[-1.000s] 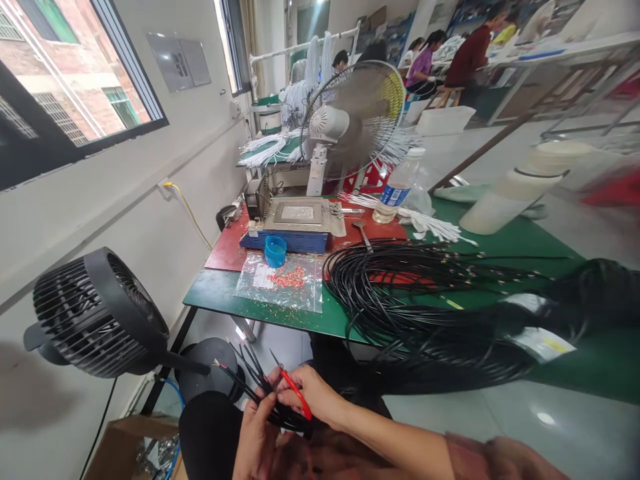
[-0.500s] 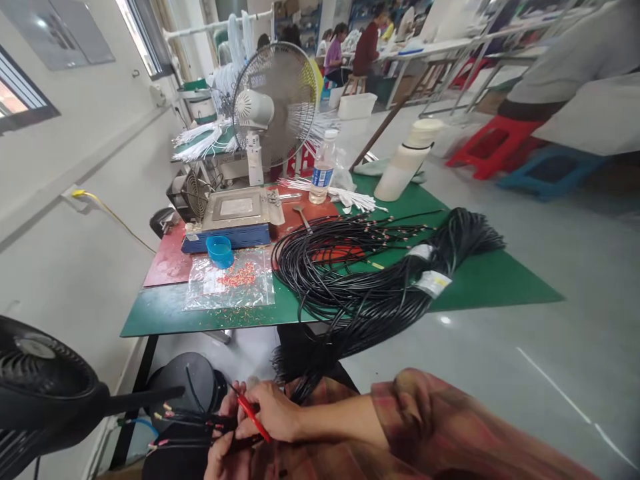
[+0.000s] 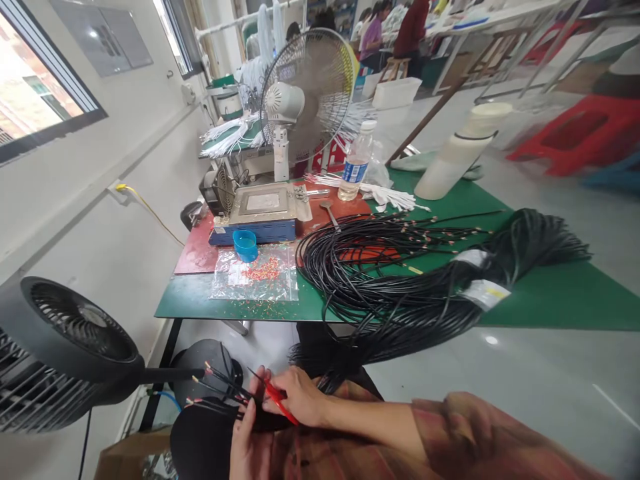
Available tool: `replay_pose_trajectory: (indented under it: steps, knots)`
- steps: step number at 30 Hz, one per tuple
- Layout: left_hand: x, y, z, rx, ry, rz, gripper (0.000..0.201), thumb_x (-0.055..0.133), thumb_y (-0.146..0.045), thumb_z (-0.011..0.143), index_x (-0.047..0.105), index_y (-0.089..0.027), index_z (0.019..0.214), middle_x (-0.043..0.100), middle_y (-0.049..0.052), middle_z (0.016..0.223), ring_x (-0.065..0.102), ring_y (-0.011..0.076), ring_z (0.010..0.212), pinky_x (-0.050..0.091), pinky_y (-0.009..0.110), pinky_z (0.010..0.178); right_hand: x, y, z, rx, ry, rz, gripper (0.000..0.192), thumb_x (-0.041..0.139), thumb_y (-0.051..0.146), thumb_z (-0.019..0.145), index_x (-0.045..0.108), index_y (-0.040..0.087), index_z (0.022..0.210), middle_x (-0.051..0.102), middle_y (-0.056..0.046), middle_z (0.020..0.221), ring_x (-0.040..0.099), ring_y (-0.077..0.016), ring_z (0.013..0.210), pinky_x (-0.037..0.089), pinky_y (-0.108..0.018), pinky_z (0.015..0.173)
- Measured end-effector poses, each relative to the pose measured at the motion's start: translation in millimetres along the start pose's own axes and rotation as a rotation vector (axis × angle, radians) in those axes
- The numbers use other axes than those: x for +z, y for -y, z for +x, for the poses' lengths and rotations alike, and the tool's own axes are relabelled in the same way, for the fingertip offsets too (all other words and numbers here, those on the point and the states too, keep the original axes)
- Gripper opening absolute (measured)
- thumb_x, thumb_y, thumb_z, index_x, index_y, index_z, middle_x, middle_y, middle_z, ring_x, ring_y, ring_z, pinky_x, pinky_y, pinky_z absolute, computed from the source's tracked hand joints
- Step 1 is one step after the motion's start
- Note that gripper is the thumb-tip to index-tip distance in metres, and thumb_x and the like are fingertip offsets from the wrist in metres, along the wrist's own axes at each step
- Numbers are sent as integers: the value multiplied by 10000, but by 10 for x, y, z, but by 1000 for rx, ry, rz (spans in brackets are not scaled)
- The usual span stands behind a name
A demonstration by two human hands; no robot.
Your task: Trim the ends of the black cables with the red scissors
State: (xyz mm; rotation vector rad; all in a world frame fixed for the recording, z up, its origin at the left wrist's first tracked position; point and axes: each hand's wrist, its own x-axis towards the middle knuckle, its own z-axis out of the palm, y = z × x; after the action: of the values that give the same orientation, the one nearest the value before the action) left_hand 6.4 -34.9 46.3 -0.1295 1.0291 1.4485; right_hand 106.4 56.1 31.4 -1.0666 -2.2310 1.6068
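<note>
My left hand (image 3: 244, 433) is closed around several black cables (image 3: 220, 403) low in the view, above my lap. Their stripped ends, with pinkish and pale wire tips, fan out to the left of the fingers. Close against it, my right hand (image 3: 303, 399) grips a red-handled tool (image 3: 281, 401) with a thin dark tip that points up and left. Its exact kind is not clear. A thick bundle of black cables (image 3: 400, 293) lies on the green table and hangs over the front edge towards my lap, wrapped with white labels (image 3: 484, 295).
A blue-sided heating plate (image 3: 270, 230), a blue cup (image 3: 245, 247) and a plastic bag with orange-red bits (image 3: 263, 272) stand on the table. Behind are a bottle (image 3: 355, 167), a pale flask (image 3: 460, 157) and a standing fan (image 3: 310, 100). A black fan (image 3: 75, 340) is at left.
The view has swung left, so the table and its things sit further right. My hands stay together on the cables and the red-handled tool.
</note>
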Motion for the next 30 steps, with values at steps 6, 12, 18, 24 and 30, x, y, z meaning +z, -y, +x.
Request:
replay_pose_trajectory:
  steps: [6, 12, 18, 24, 30]
  knots:
    - [14, -8, 52, 38, -180, -80, 240, 525, -247, 723, 659, -261, 921, 676, 26, 1061, 532, 173, 1114, 454, 294, 935, -1, -1, -8, 52, -20, 216, 203, 568, 296, 674, 645, 114, 627, 434, 38, 473, 382, -72, 468, 272, -164, 444]
    - [-117, -110, 196, 177, -388, -8, 248, 576, -287, 692, 625, -264, 934, 609, 27, 1132, 584, 117, 979, 511, 202, 705, -109, -109, -94, 110, 40, 226, 178, 579, 271, 641, 627, 114, 573, 388, 50, 440, 338, -62, 442, 235, -162, 417]
    - [15, -193, 240, 229, -351, 83, 287, 654, -293, 623, 611, -206, 894, 629, 56, 973, 600, 127, 889, 402, 147, 469, -150, -139, -187, 122, 30, 183, 156, 581, 243, 633, 659, 114, 592, 403, 44, 443, 362, -69, 456, 231, -166, 426]
    - [108, -285, 229, 269, -302, 20, 253, 679, -238, 597, 595, -198, 832, 573, -12, 802, 553, 48, 667, 336, 125, 405, -220, -135, -194, 173, 51, 87, 148, 619, 255, 617, 679, 124, 648, 460, 35, 473, 383, -77, 467, 255, -173, 449]
    - [238, -354, 132, 272, -269, 130, 233, 662, -276, 609, 581, -179, 804, 498, -48, 697, 425, -2, 510, 293, 123, 381, -432, 11, -186, -58, 22, -278, 364, 629, 513, 646, 611, 160, 732, 555, -9, 697, 461, -127, 622, 309, -206, 561]
